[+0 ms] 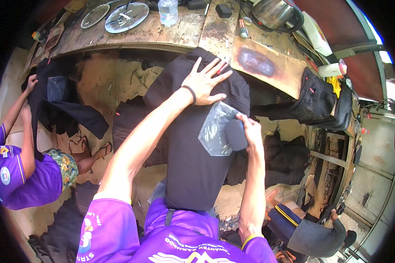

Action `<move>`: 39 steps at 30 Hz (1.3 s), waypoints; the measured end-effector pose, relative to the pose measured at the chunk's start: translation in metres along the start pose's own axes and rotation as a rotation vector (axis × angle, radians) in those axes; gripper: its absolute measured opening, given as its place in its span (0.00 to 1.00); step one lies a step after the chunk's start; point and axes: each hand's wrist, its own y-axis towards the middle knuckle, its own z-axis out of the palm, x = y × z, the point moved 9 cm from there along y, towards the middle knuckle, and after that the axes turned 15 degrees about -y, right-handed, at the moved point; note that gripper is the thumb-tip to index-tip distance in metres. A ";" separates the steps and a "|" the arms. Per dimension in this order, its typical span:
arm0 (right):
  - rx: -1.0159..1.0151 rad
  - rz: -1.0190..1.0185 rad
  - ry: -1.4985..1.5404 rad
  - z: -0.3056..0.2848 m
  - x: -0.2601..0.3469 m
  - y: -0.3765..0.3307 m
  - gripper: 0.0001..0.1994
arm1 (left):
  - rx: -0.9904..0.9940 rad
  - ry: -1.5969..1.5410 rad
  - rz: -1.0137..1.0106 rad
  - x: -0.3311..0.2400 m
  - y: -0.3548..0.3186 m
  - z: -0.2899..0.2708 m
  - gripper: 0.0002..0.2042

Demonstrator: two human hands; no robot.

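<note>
A dark garment [193, 153] is stretched over a rounded form that runs from my lap up to the wooden bench. My left hand [205, 82] lies flat on its upper end, fingers spread, a dark band on the wrist. A clear, greyish pocket-shaped template [211, 131] rests on the cloth at mid-length. My right hand [249, 129] grips a dark block [235, 134] and presses it against the template's right edge.
A wooden bench [184, 30] carries two round glass plates [126, 17], a plastic bottle [167, 11], a metal kettle [274, 12] and a scorched board [267, 65]. A person in purple [26, 171] at the left holds dark trousers. More dark garments [314, 101] hang at the right. Another person [314, 236] sits lower right.
</note>
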 end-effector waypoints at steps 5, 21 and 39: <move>0.005 0.074 0.163 -0.017 0.019 0.031 0.21 | -0.022 -0.048 0.004 0.013 0.034 -0.003 0.41; -0.309 -0.882 -0.764 0.122 0.077 -0.171 0.31 | 0.117 -0.064 0.344 -0.031 0.045 -0.002 0.36; -0.247 -1.041 -0.695 0.133 0.138 -0.152 0.26 | 0.230 -0.073 0.186 -0.024 0.063 0.011 0.47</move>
